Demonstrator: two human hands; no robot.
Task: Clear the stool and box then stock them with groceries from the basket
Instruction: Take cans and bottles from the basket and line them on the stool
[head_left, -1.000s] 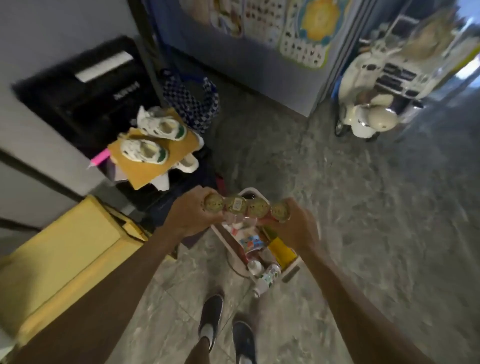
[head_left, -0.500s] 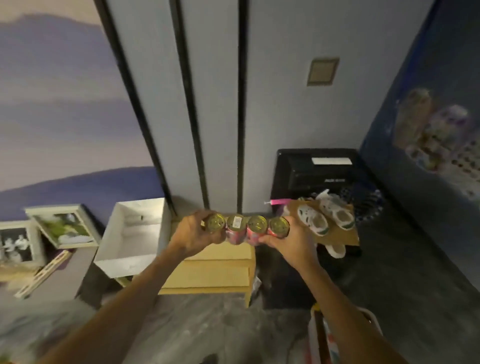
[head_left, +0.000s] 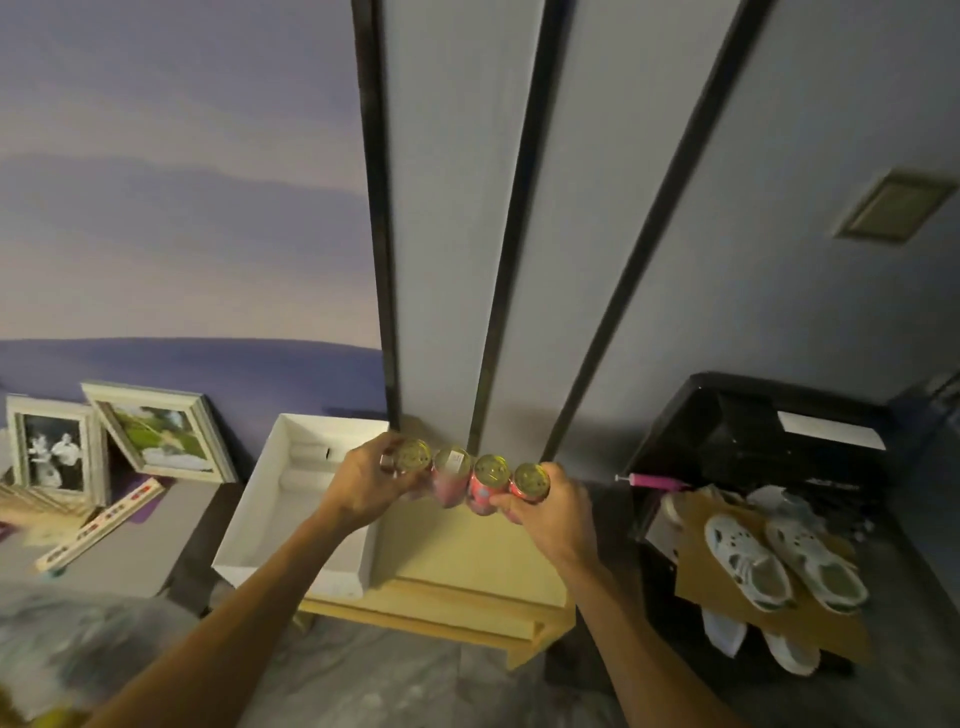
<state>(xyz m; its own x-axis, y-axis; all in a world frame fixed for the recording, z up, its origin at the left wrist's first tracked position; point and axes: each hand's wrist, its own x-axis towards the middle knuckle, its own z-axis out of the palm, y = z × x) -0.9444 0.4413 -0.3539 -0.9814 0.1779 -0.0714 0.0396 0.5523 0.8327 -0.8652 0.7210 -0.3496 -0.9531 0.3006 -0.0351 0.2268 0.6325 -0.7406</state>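
Note:
I hold a row of several red cans (head_left: 470, 480) with gold lids between both hands, above the back of the pale wooden stool (head_left: 457, 566). My left hand (head_left: 363, 486) grips the left end of the row. My right hand (head_left: 550, 512) grips the right end. A white open box (head_left: 249, 519) with nothing visible inside sits on the stool's left part. The basket is out of view.
Two framed pictures (head_left: 104, 441) lean on the wall at left, beside a flat board (head_left: 98, 522). At right stands a black bin (head_left: 753, 441); pale shoes (head_left: 784, 561) rest on cardboard beside it. Black vertical strips run up the grey wall (head_left: 452, 208).
I have turned from the basket on the floor to the stool and box, carrying the row of cans. The cans now hang closer over the stool's top.

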